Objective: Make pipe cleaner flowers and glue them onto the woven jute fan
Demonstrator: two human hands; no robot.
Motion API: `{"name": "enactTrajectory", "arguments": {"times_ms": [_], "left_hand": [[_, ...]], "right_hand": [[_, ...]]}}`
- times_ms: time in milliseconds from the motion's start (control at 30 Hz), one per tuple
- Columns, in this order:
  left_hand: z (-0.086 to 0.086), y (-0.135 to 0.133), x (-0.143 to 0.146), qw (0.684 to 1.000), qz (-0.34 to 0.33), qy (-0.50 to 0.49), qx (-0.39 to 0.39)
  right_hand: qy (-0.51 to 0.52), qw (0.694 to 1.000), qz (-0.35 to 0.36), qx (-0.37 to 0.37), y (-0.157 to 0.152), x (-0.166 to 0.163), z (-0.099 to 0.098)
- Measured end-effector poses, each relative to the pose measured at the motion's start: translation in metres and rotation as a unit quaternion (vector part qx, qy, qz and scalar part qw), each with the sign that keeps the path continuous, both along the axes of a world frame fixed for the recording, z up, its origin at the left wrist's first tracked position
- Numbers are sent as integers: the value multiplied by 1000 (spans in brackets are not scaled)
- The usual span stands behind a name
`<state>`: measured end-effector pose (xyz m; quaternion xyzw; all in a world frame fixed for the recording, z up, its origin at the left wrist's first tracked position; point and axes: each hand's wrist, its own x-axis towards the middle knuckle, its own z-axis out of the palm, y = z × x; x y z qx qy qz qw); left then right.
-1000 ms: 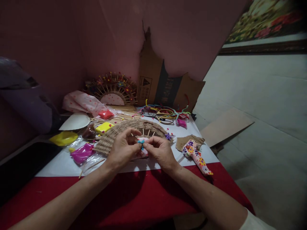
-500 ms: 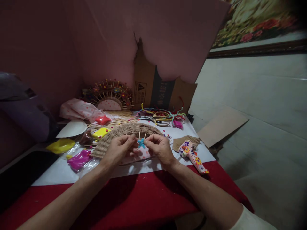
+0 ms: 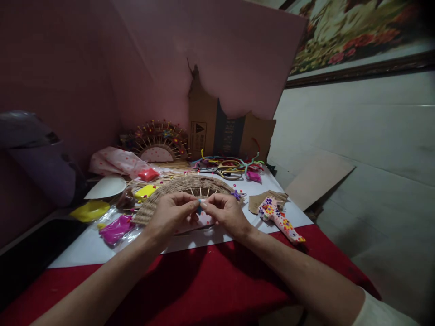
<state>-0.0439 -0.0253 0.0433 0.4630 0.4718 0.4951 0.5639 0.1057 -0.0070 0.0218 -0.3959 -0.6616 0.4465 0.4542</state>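
Observation:
My left hand and my right hand meet fingertip to fingertip over the middle of the table. Both pinch a small blue clay piece that is almost hidden between the fingers. Just behind them lies a half-round woven fan of rope with several thin wooden sticks standing up from its inner edge. A small purple clay flower sits on the fan's right end.
Bags of pink clay, yellow clay and red clay lie at the left beside a white paper plate. A flower-painted glue gun lies to the right. Scissors, pipe cleaners, a finished fan and cardboard stand behind.
My fingers have closed tighter over the blue clay piece, so it shows far less than before. The camera has tilted slightly; both hands stay at the same spot by the woven fan.

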Motion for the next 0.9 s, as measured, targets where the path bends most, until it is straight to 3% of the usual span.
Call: {"name": "enactTrajectory", "arguments": {"times_ms": [333, 633, 900], "left_hand": [[12, -6, -1, 999, -19, 32, 16], [8, -3, 3, 1000, -20, 19, 7], [1, -2, 0, 998, -39, -49, 13]], "right_hand": [[52, 996, 48, -62, 1, 3, 1], [138, 975, 76, -159, 0, 2, 3], [171, 980, 28, -100, 3, 0, 0]]}}
